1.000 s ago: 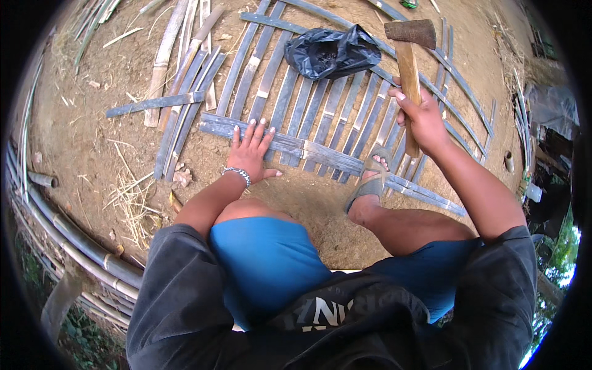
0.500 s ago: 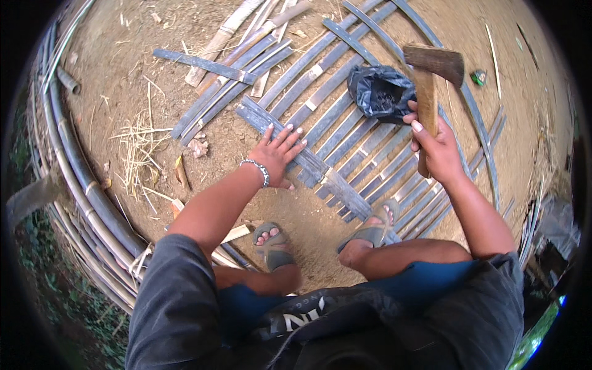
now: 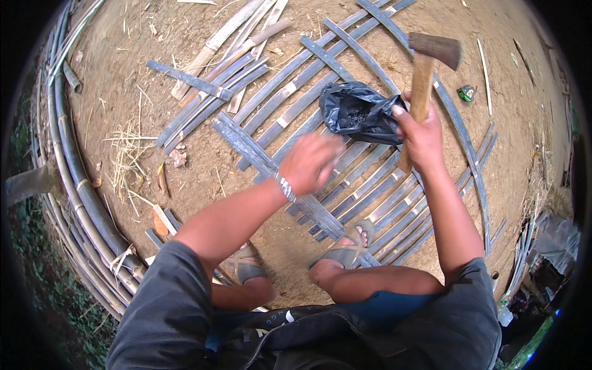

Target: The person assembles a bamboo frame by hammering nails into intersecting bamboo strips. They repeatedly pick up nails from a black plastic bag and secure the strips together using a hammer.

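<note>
Left hand [image 3: 309, 161] lifted off flat grey split-bamboo lattice panel [image 3: 345, 185] since half a sec ago; then pressed flat on the slats, now blurred, raised just above them near crumpled black plastic bag [image 3: 361, 113]. Open or curled: cannot tell through motion blur. Right hand [image 3: 421, 132] closed round wooden handle of rusty-headed hatchet [image 3: 427, 77], held upright w/ head up, about as before. Bag sat on the lattice between both hands, touching slats. Right foot in grey sandal [image 3: 345, 246] planted on lower slats; other sandal on bare dirt ground [image 3: 203, 179]. Loose bamboo strips [image 3: 228, 43] lay top left, long bamboo poles [image 3: 74, 179] along left edge. Judged: bracing of panel let go, likely a reach toward bag, no chopping just now.
</note>
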Demonstrator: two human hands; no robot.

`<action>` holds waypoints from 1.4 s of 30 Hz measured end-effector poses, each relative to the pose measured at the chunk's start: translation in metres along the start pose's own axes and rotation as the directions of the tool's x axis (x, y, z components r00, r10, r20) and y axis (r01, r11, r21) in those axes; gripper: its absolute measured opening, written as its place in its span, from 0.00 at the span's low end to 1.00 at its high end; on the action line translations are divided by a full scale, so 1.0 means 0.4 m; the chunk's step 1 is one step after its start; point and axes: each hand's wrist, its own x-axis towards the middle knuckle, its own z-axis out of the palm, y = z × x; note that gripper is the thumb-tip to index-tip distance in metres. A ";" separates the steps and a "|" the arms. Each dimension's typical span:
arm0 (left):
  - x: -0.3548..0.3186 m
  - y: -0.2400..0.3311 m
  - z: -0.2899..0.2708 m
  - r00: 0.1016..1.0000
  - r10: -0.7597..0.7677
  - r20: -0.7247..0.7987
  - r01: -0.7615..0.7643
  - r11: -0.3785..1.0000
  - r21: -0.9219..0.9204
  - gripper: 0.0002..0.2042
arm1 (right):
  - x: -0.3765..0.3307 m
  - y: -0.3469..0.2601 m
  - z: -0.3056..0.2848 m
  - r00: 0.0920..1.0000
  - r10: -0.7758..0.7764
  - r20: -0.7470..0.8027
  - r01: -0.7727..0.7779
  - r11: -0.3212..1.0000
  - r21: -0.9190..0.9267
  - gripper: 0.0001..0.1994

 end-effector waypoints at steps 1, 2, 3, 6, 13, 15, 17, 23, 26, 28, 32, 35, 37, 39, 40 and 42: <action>0.084 0.010 -0.003 0.995 0.005 -0.102 0.001 0.999 0.053 0.15 | 0.012 0.011 0.003 1.000 -0.016 -0.022 0.013 0.994 -0.112 0.24; 0.148 0.016 -0.002 0.980 0.014 -0.201 0.006 0.995 0.102 0.14 | 0.019 0.024 0.002 0.999 -0.030 -0.044 0.020 0.975 -0.223 0.25; 0.176 0.000 0.013 1.000 0.005 -0.015 -0.003 0.997 0.080 0.13 | 0.019 0.043 -0.013 1.000 -0.005 -0.017 0.001 0.969 -0.249 0.26; 0.211 -0.018 0.056 0.884 -0.060 0.463 0.053 0.998 0.028 0.11 | 0.014 0.144 -0.063 0.997 0.065 0.053 -0.051 0.972 -0.228 0.25; 0.212 -0.023 0.145 0.889 -0.413 0.198 0.389 0.909 0.147 0.10 | -0.093 0.217 -0.118 0.959 0.254 0.124 -0.255 0.967 -0.004 0.25; 0.255 -0.037 0.175 0.870 -0.441 0.220 0.375 0.882 0.286 0.10 | -0.109 0.223 -0.124 0.945 0.284 0.160 -0.294 0.955 0.044 0.26; 0.291 -0.053 0.189 0.846 -0.480 0.231 0.354 0.831 0.428 0.11 | -0.120 0.223 -0.123 0.943 0.284 0.174 -0.296 0.954 0.046 0.26; 0.297 -0.080 0.216 0.874 -0.395 0.283 0.189 0.813 0.551 0.11 | -0.133 0.212 -0.115 0.940 0.282 0.191 -0.296 0.954 0.052 0.24; 0.270 -0.091 0.221 0.900 -0.329 0.287 0.117 0.815 0.568 0.11 | -0.137 0.195 -0.107 0.938 0.285 0.198 -0.300 0.953 0.050 0.23; 0.281 -0.086 0.227 0.900 -0.337 0.277 0.140 0.824 0.549 0.11 | -0.132 0.199 -0.112 0.941 0.271 0.204 -0.288 0.956 0.060 0.23; 0.297 -0.072 0.205 0.882 -0.364 0.299 0.176 0.843 0.509 0.11 | -0.117 0.206 -0.114 0.940 0.259 0.222 -0.279 0.958 0.064 0.23; 0.299 -0.064 0.190 0.907 -0.354 0.226 0.218 0.858 0.466 0.11 | -0.108 0.191 -0.107 0.945 0.243 0.217 -0.259 0.964 0.053 0.23; 0.289 -0.038 0.181 0.919 -0.372 0.132 0.318 0.896 0.311 0.11 | -0.101 0.185 -0.108 0.951 0.237 0.201 -0.251 0.967 0.049 0.23; 0.257 -0.004 0.153 0.954 -0.296 0.035 0.290 0.949 0.122 0.08 | -0.090 0.182 -0.116 0.956 0.230 0.181 -0.243 0.969 0.048 0.23; 0.226 0.009 0.141 0.938 -0.348 0.003 0.347 0.936 -0.058 0.07 | -0.087 0.180 -0.115 0.966 0.213 0.145 -0.218 0.976 0.023 0.23; 0.157 0.048 0.119 0.887 -0.460 -0.034 0.408 0.816 -0.409 0.04 | -0.082 0.167 -0.115 0.982 0.173 0.078 -0.171 0.985 -0.030 0.22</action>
